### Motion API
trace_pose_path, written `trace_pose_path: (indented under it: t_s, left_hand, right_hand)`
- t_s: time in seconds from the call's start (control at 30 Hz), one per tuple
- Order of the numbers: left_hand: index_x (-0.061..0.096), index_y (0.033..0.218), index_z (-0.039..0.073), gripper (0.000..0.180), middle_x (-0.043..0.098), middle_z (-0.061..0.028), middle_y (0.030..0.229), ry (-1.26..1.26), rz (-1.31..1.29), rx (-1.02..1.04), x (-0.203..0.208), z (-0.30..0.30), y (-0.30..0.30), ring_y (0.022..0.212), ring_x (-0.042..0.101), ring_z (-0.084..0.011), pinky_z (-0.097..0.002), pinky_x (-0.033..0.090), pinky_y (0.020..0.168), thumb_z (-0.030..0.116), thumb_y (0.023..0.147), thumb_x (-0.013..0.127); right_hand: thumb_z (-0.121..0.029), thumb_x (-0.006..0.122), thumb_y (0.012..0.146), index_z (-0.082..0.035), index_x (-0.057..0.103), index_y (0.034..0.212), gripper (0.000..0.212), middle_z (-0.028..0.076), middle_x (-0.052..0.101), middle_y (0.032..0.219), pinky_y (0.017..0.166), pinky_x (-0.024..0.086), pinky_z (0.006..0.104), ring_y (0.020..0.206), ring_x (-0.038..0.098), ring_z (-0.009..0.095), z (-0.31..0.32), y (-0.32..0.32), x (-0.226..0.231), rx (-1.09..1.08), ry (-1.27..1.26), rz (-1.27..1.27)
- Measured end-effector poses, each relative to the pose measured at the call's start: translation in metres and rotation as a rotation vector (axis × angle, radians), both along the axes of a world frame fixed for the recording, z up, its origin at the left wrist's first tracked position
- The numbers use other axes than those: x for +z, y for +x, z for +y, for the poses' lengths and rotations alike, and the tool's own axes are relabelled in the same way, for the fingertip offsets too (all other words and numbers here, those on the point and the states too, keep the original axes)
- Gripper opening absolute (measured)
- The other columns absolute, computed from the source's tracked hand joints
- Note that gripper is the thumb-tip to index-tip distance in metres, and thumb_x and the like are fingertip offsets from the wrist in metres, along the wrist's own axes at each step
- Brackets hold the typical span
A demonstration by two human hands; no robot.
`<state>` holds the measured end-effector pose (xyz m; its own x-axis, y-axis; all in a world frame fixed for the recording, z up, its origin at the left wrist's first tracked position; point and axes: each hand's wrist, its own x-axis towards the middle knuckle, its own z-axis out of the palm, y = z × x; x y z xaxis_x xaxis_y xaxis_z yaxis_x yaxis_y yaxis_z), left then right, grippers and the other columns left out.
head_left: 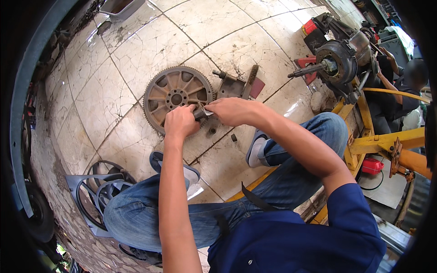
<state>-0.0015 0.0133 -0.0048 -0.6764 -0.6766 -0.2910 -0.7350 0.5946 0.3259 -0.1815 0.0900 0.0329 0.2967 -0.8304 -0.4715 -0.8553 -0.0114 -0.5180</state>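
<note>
My left hand is closed around a small dark cylindrical metal part, held over the lower right rim of a big toothed flywheel. From the right, my right hand meets it, fingers pinched on a small pale flat piece pressed against the metal part. The exact kind of that piece is partly hidden by my fingers. The flywheel lies flat on the tiles, brown and worn. Just beyond my right hand are a grey metal block, a brush with dark bristles and a reddish-brown sheet.
Two small dark metal pieces, a round one and a short one, lie near my feet. A large axle-like assembly stands at right by a yellow frame, with another person behind. Grey wheel covers lie at left.
</note>
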Motion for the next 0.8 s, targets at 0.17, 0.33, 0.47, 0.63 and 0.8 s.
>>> trace_pose_path:
  t_s: [0.17,0.33,0.47,0.63,0.8]
  left_hand:
    - [0.071,0.109,0.014,0.039,0.072,-0.0100,0.101,-0.009,0.027,0.019,0.004,0.004,0.003,0.097,0.068,-0.0294,-0.0421,0.055,0.084,0.019,0.070,0.069]
    - [0.071,0.110,0.014,0.040,0.072,-0.0115,0.103,0.012,0.005,0.012,-0.001,-0.001,0.002,0.098,0.068,-0.0304,-0.0427,0.054,0.085,0.019,0.071,0.067]
    - [0.069,0.118,0.015,0.047,0.070,-0.0114,0.111,0.052,-0.040,0.030,0.001,-0.002,0.000,0.103,0.066,-0.0317,-0.0426,0.053,0.088,0.022,0.072,0.066]
    - [0.069,0.119,0.015,0.050,0.070,-0.0124,0.109,0.061,-0.057,0.031,0.005,-0.007,-0.003,0.102,0.066,-0.0326,-0.0431,0.053,0.088,0.020,0.069,0.066]
    - [0.070,0.114,0.015,0.043,0.071,-0.0145,0.104,0.023,0.007,0.014,0.001,-0.009,0.000,0.099,0.067,-0.0318,-0.0434,0.054,0.085,0.019,0.071,0.065]
  right_hand:
    - [-0.003,0.051,0.087,0.006,0.054,0.130,0.044,0.023,0.061,0.127,0.097,0.050,0.0419,0.117,0.059,0.036,-0.004,0.013,0.008,0.025,0.072,0.119]
    - [-0.007,0.051,0.088,0.008,0.052,0.129,0.044,0.022,0.061,0.124,0.093,0.052,0.0419,0.118,0.059,0.034,0.010,0.018,-0.002,0.019,-0.119,0.181]
    - [-0.013,0.053,0.090,0.003,0.058,0.117,0.032,0.018,0.066,0.110,0.082,0.056,0.0404,0.106,0.065,0.032,0.012,0.023,-0.023,-0.047,-0.329,0.227]
    - [-0.014,0.052,0.091,0.005,0.053,0.128,0.041,0.019,0.062,0.121,0.084,0.054,0.0408,0.113,0.060,0.031,0.029,0.025,-0.032,0.008,-0.524,0.370]
    - [-0.011,0.051,0.091,0.007,0.046,0.138,0.051,0.021,0.056,0.134,0.092,0.052,0.0406,0.127,0.053,0.032,0.011,0.010,-0.019,0.004,-0.245,0.188]
